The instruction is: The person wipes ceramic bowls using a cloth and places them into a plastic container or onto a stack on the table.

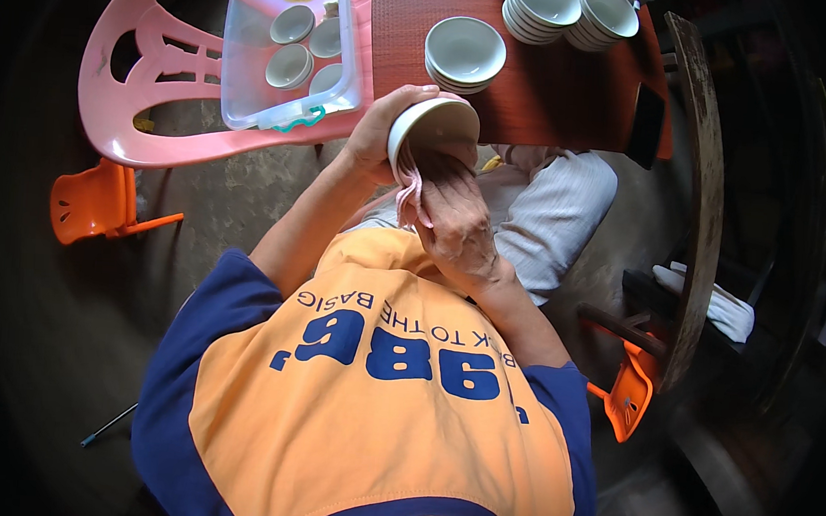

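Observation:
My left hand [382,132] grips a white bowl [409,119] from its outer side, with the opening tilted towards me. Inside the bowl, my right hand [458,215] presses a pink cloth [409,187], part of which hangs over the rim. Just beyond my hands, a short stack of white bowls [466,52] stands on the reddish-brown wooden table. Taller stacks of bowls [542,7] are at the table's far right. A clear plastic bin [239,91] on the left holds several small bowls [288,66].
The bin rests on a pink plastic chair [108,133]. A dark flat object [646,123] lies at the right edge of the wooden table [563,118]. Orange plastic stools [94,199] stand low on both sides, and a worn wooden bench [706,169] is at the right.

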`<action>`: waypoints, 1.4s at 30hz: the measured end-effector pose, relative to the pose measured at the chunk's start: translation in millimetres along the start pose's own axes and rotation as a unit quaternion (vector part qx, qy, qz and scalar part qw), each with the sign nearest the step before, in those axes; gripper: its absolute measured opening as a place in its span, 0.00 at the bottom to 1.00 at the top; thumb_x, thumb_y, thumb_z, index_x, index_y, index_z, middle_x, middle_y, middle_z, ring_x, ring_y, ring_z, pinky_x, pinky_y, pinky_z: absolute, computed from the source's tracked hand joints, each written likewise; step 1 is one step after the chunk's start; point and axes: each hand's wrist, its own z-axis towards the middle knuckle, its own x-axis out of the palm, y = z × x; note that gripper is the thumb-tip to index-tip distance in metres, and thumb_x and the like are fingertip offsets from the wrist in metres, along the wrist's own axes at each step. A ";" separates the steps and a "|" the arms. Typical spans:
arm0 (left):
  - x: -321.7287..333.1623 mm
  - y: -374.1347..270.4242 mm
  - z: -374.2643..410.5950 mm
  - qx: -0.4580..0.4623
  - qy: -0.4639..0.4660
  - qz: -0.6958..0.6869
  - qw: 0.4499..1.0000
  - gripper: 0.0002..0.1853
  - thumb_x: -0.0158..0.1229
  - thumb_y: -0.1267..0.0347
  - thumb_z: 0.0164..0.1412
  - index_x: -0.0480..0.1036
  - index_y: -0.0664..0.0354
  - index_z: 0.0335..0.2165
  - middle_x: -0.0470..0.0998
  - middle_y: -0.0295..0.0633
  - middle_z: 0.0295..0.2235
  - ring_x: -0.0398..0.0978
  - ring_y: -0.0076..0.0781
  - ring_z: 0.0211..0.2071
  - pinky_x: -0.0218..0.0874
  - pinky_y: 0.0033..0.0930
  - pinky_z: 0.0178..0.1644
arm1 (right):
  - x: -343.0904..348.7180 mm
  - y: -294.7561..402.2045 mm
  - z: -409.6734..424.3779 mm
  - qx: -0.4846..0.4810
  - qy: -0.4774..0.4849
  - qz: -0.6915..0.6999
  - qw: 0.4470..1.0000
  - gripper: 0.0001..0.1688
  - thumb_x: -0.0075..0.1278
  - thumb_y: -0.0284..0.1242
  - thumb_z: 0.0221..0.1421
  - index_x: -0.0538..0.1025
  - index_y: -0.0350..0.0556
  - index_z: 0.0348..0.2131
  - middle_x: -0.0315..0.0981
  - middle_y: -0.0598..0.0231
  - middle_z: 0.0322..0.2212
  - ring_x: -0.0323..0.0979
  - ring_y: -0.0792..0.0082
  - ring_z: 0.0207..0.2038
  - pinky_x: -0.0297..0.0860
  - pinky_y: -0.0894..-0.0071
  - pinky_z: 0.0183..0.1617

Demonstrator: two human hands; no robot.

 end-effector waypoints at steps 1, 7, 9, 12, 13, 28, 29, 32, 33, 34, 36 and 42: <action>0.2 -1.1 1.0 -0.011 0.020 -0.011 1.000 0.17 0.44 0.60 0.57 0.70 0.64 0.33 0.75 0.46 0.29 0.73 0.34 0.29 0.66 0.34 0.36 | -0.3 -0.1 0.6 0.010 -0.001 -0.032 0.999 0.23 0.49 0.22 0.42 0.69 0.33 0.42 0.68 0.47 0.37 0.67 0.48 0.41 0.62 0.55 0.49; 2.1 5.5 2.7 -0.025 -0.109 -0.014 0.994 0.11 0.50 0.63 0.55 0.70 0.61 0.29 0.75 0.41 0.26 0.72 0.29 0.26 0.66 0.32 0.33 | 11.0 -7.4 2.5 -0.044 -0.002 -0.022 0.999 0.26 0.51 0.26 0.43 0.67 0.26 0.43 0.67 0.40 0.36 0.67 0.46 0.42 0.59 0.54 0.53; 0.8 5.3 2.2 -0.002 -0.181 0.039 0.983 0.11 0.51 0.63 0.54 0.70 0.60 0.30 0.75 0.40 0.26 0.72 0.28 0.26 0.65 0.31 0.34 | 14.6 -10.8 4.1 -0.031 0.008 -0.030 0.999 0.25 0.50 0.28 0.46 0.67 0.28 0.43 0.68 0.40 0.36 0.67 0.46 0.42 0.58 0.54 0.54; -3.3 4.8 1.3 0.004 -0.115 0.028 0.993 0.12 0.52 0.61 0.54 0.70 0.59 0.32 0.74 0.40 0.26 0.72 0.27 0.27 0.66 0.30 0.35 | 12.0 -16.3 4.9 -0.040 0.013 -0.090 0.995 0.25 0.47 0.36 0.51 0.68 0.33 0.43 0.68 0.43 0.37 0.67 0.47 0.42 0.57 0.52 0.54; -5.1 4.4 1.6 0.003 -0.068 0.010 0.998 0.13 0.52 0.61 0.54 0.70 0.59 0.32 0.74 0.40 0.26 0.73 0.27 0.28 0.66 0.30 0.35 | 9.6 -17.3 3.9 0.000 0.017 -0.085 0.996 0.25 0.46 0.37 0.52 0.69 0.34 0.43 0.69 0.44 0.37 0.67 0.47 0.42 0.57 0.52 0.54; 7.9 12.6 3.7 0.078 -0.117 0.210 0.968 0.17 0.52 0.63 0.55 0.71 0.68 0.35 0.74 0.41 0.27 0.73 0.27 0.29 0.65 0.26 0.33 | -0.1 -6.2 2.0 0.220 -0.035 0.157 0.962 0.11 0.43 0.26 0.56 0.70 0.36 0.37 0.70 0.52 0.28 0.69 0.55 0.31 0.66 0.69 0.37; 10.5 16.9 3.5 0.153 -0.081 0.267 0.948 0.15 0.51 0.64 0.56 0.71 0.68 0.36 0.74 0.40 0.27 0.73 0.26 0.30 0.64 0.25 0.34 | -1.6 -4.7 4.5 0.348 -0.031 0.215 0.912 0.11 0.43 0.27 0.56 0.70 0.36 0.37 0.71 0.55 0.27 0.70 0.58 0.29 0.66 0.71 0.36; 17.0 28.3 3.6 0.432 -0.065 0.476 0.763 0.13 0.52 0.71 0.54 0.70 0.66 0.39 0.71 0.43 0.35 0.69 0.29 0.38 0.60 0.27 0.45 | -2.4 -8.2 13.8 0.339 -0.226 0.616 0.674 0.12 0.44 0.29 0.58 0.71 0.37 0.36 0.70 0.72 0.28 0.65 0.84 0.27 0.63 0.84 0.31; 17.8 29.1 5.5 0.459 -0.063 0.471 0.751 0.13 0.53 0.72 0.53 0.70 0.66 0.39 0.70 0.44 0.36 0.69 0.30 0.39 0.59 0.28 0.46 | -4.8 -11.3 14.7 0.327 -0.247 0.582 0.703 0.12 0.44 0.29 0.58 0.71 0.36 0.35 0.70 0.71 0.27 0.65 0.84 0.27 0.63 0.84 0.31; 16.7 25.9 6.0 0.405 -0.054 0.401 0.820 0.14 0.53 0.70 0.54 0.70 0.67 0.39 0.71 0.42 0.35 0.70 0.29 0.38 0.59 0.27 0.46 | -1.0 -8.8 12.9 0.318 -0.241 0.477 0.783 0.12 0.46 0.29 0.57 0.72 0.35 0.34 0.71 0.71 0.26 0.66 0.83 0.27 0.64 0.82 0.31; 13.1 15.8 8.2 0.263 -0.043 0.277 0.923 0.15 0.51 0.66 0.56 0.72 0.67 0.37 0.73 0.39 0.32 0.70 0.24 0.33 0.61 0.24 0.39 | 4.0 -7.8 7.9 0.247 -0.127 0.211 0.937 0.08 0.50 0.26 0.52 0.72 0.38 0.31 0.72 0.63 0.23 0.70 0.72 0.23 0.66 0.74 0.28; 7.2 12.5 10.0 0.121 -0.091 0.327 0.933 0.17 0.48 0.61 0.58 0.72 0.66 0.34 0.73 0.36 0.27 0.70 0.23 0.29 0.62 0.25 0.35 | 18.4 -8.9 -7.3 0.203 -0.121 0.223 0.946 0.10 0.50 0.25 0.51 0.71 0.35 0.34 0.72 0.61 0.24 0.69 0.66 0.23 0.65 0.71 0.26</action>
